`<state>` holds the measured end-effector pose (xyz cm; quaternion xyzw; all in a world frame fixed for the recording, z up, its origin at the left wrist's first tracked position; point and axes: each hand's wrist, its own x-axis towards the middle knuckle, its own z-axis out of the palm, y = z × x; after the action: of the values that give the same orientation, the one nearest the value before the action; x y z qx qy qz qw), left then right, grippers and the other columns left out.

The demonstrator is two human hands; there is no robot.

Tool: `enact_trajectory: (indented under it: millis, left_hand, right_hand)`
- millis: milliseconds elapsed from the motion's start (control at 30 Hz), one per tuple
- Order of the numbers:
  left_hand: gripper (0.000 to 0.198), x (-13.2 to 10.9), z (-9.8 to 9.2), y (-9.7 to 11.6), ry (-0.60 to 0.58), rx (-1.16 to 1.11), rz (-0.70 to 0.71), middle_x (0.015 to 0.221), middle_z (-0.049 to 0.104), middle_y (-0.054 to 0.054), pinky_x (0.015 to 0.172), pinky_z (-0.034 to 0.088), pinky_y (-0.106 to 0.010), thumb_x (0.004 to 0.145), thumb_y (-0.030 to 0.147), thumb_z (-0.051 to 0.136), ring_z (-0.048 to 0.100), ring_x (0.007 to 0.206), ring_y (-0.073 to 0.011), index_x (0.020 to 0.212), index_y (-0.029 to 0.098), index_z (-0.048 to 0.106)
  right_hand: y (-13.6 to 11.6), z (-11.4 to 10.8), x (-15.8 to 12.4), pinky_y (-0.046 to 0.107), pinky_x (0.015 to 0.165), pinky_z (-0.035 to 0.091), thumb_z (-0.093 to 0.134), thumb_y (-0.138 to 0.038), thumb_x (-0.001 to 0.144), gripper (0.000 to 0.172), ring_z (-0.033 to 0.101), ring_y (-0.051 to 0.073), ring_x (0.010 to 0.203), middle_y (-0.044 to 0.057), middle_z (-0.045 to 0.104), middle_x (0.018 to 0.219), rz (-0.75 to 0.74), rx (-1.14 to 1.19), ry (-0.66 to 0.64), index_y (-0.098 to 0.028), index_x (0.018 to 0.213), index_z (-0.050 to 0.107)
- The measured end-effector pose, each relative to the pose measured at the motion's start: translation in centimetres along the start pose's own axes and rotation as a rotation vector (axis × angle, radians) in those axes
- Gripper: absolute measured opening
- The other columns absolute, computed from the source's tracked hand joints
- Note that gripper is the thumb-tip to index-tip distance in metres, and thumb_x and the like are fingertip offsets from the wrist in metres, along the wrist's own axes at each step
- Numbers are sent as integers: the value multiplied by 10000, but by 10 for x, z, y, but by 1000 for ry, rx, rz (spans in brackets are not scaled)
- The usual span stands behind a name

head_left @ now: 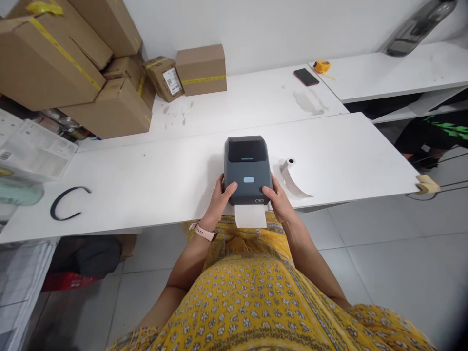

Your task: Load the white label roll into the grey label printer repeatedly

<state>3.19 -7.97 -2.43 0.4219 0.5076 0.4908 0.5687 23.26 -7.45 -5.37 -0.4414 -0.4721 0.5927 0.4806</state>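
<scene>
White table runs across the room, cardboard boxes piled at its back left, a phone far off at the back. Dead centre, near the front edge, sits the grey printer, with a paper slip hanging out of its front. Left hand clasps its left side, thumb up on the front corner; right hand mirrors it, fingers pressed together along the right side (left fingers mostly hidden). A paper roll lies just beside it.
</scene>
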Motion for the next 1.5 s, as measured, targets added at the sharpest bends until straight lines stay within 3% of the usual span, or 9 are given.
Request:
enact_trajectory:
  millis: [167, 500, 767, 900, 967, 1067, 1167, 1333, 1500]
  left_hand:
    - [776, 3, -14, -5, -73, 64, 45, 1527, 547, -160, 1177, 426, -513, 850, 548, 718, 515, 1409, -337, 1487, 186, 462]
    - [765, 3, -14, -5, -43, 160, 61, 1452, 602, -177, 1026, 561, -489, 834, 575, 715, 611, 1298, -336, 1459, 188, 499]
    - [747, 5, -13, -11, -17, 170, 102, 1430, 608, -176, 1017, 555, -475, 841, 620, 688, 620, 1270, -321, 1432, 198, 515]
    - [604, -39, -5, -19, 249, 254, 181, 1450, 564, -151, 967, 540, -379, 912, 573, 629, 571, 1295, -260, 1397, 234, 511]
    - [457, -65, -2, -26, 425, 271, 184, 1116, 680, -92, 780, 528, -307, 901, 584, 626, 642, 983, -196, 1162, 209, 615]
    - [458, -85, 2, -33, 142, 242, -60, 653, 550, 16, 585, 404, -256, 881, 625, 614, 505, 612, -118, 745, 188, 589]
    - [538, -82, 8, -31, -88, 115, -274, 556, 487, 39, 510, 303, -245, 812, 677, 665, 411, 511, -86, 644, 186, 524]
    - [565, -72, 22, -18, -105, -86, -296, 497, 398, 76, 464, 201, -235, 702, 657, 779, 289, 455, -48, 599, 192, 474]
    - [595, -75, 21, -30, -79, -30, -277, 470, 345, 92, 465, 179, -240, 717, 689, 752, 233, 446, -47, 587, 206, 429]
  right_hand:
    - [-7, -1, -1, 545, 1266, 345, 771, -546, 801, 825, 412, 318, 1511, 9, 465, 1622, 50, 78, 20, -337, 1533, 453]
    - [12, -4, -4, 599, 1159, 467, 679, -625, 859, 843, 508, 339, 1432, 89, 478, 1608, -52, -112, 68, -314, 1581, 374]
    - [14, -1, -3, 558, 1191, 453, 619, -619, 907, 796, 441, 320, 1496, 88, 420, 1645, -163, -254, 122, -333, 1594, 338]
    - [5, 12, -12, 607, 1243, 352, 506, -534, 998, 675, 300, 295, 1573, 29, 246, 1726, -332, -404, 236, -409, 1609, 248]
    - [1, 17, -19, 636, 1264, 288, 455, -512, 1024, 581, 240, 288, 1595, -4, 214, 1733, -414, -508, 245, -433, 1581, 309]
    - [-1, 18, -24, 642, 1266, 277, 393, -528, 1039, 498, 254, 287, 1588, -20, 265, 1714, -477, -571, 188, -445, 1530, 413]
    - [-2, 14, -24, 630, 1264, 294, 348, -535, 1048, 472, 290, 287, 1571, -42, 308, 1693, -512, -571, 193, -475, 1506, 447]
    - [-3, 10, -22, 589, 1268, 304, 329, -521, 1058, 470, 321, 270, 1557, -55, 348, 1673, -522, -587, 172, -491, 1515, 436]
    - [-2, 10, -22, 591, 1249, 326, 345, -492, 1062, 454, 371, 256, 1524, -40, 382, 1654, -543, -605, 209, -473, 1501, 460]
